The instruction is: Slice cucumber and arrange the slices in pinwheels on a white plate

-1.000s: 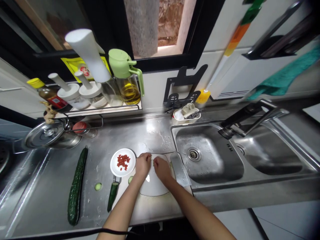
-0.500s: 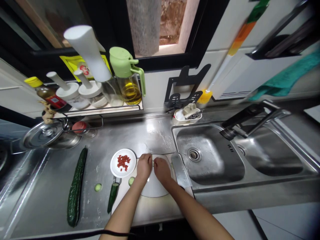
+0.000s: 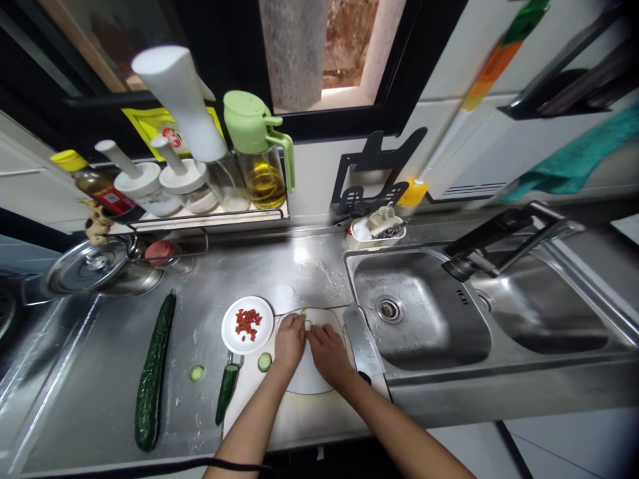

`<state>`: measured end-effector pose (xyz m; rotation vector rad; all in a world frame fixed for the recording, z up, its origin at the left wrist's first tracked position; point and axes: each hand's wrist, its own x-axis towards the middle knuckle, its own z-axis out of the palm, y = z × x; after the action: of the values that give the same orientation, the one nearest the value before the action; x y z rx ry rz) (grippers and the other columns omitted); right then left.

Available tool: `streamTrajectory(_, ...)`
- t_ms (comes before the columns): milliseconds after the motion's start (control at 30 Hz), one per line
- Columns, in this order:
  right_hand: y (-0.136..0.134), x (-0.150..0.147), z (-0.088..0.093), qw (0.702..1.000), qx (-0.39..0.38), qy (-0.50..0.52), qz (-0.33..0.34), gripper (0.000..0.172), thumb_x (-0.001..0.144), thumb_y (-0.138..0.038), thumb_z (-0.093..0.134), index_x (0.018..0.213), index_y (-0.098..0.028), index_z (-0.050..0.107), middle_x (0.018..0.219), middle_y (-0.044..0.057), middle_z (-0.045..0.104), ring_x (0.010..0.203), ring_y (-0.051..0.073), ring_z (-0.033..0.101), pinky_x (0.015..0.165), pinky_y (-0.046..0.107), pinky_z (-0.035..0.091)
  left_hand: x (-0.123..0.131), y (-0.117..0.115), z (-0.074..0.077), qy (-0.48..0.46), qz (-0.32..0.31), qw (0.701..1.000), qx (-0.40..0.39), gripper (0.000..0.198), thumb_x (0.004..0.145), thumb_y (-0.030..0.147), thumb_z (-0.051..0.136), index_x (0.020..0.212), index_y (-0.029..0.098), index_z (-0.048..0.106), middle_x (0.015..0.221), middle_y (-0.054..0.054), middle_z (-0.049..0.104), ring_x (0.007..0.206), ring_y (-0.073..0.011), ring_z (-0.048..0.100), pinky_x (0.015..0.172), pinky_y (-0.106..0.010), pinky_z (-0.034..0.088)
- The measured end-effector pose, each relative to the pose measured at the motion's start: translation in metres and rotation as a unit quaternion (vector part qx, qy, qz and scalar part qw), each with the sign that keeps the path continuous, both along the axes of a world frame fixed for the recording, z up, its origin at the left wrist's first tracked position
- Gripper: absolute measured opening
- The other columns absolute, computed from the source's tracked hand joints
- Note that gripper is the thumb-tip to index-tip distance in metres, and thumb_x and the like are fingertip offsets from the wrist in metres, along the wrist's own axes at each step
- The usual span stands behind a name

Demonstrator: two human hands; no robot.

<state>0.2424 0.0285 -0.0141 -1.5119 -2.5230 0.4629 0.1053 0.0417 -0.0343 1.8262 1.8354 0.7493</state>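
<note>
My left hand (image 3: 291,339) and my right hand (image 3: 329,354) meet over a white plate (image 3: 305,384) on the cutting board (image 3: 312,426). Both have their fingers closed around a small pale green cucumber piece (image 3: 308,325), mostly hidden by the fingertips. To the right of the plate lies a cleaver (image 3: 363,342), blade flat along the board's edge. A cucumber slice (image 3: 264,362) rests on the board by my left wrist. Beside the board is a short cut cucumber (image 3: 227,394), next to a peeler (image 3: 233,360). Red goji berries (image 3: 248,322) lie on a small white dish (image 3: 227,332).
Farther left on the steel counter are a whole cucumber (image 3: 154,376) and a cut cucumber end (image 3: 197,373). A double sink (image 3: 424,313) with a black faucet (image 3: 479,249) is at the right. Behind stands a shelf with an oil jug (image 3: 262,176) and seasoning jars (image 3: 187,186).
My fingers have shifted over the plate, so the pale cucumber piece shows between them. The right hand's fingers are less curled than before. The view has moved slightly.
</note>
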Motion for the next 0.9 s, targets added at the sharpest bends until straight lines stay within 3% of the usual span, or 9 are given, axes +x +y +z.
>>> streamTrajectory(333,0.001,0.000,-0.003,0.999,0.024,-0.029,0.009,0.023,0.087,-0.013,0.052,0.107,-0.020,0.064,0.116,0.008,0.063,0.099,0.027,0.048,0.075,0.038,0.040,0.001,0.000,-0.002,0.012,0.006,1.000,0.016,0.028,0.088,0.016,0.047,0.106,0.018,0.067,0.097,-0.009,0.064,0.092,-0.0184,0.059,0.085,-0.032,0.049)
streamTrajectory(533,-0.003,0.004,-0.001,0.999,0.035,-0.017,-0.003,0.024,0.087,-0.013,0.052,0.107,-0.019,0.064,0.116,0.009,0.062,0.100,0.026,0.049,0.076,0.037,0.042,-0.002,-0.005,0.013,-0.018,0.026,0.998,0.054,0.029,0.088,0.015,0.045,0.105,0.018,0.068,0.095,-0.009,0.066,0.091,-0.0184,0.062,0.085,-0.033,0.051)
streamTrajectory(700,-0.015,0.019,0.002,0.997,0.059,0.050,-0.014,0.024,0.088,-0.012,0.048,0.104,-0.016,0.065,0.111,0.010,0.063,0.100,0.026,0.047,0.083,0.038,0.042,-0.029,-0.045,0.025,-0.032,0.103,0.993,0.057,0.027,0.087,0.020,0.046,0.102,0.017,0.068,0.098,-0.009,0.068,0.092,-0.0196,0.064,0.086,-0.034,0.051)
streamTrajectory(900,-0.037,0.032,0.005,0.996,0.037,0.079,-0.012,0.024,0.086,-0.010,0.048,0.103,-0.016,0.064,0.108,0.010,0.061,0.099,0.024,0.047,0.085,0.036,0.042,-0.065,-0.102,0.017,0.003,0.190,0.982,0.000,0.026,0.085,0.032,0.050,0.095,0.018,0.068,0.090,-0.009,0.069,0.081,-0.0204,0.064,0.079,-0.033,0.050)
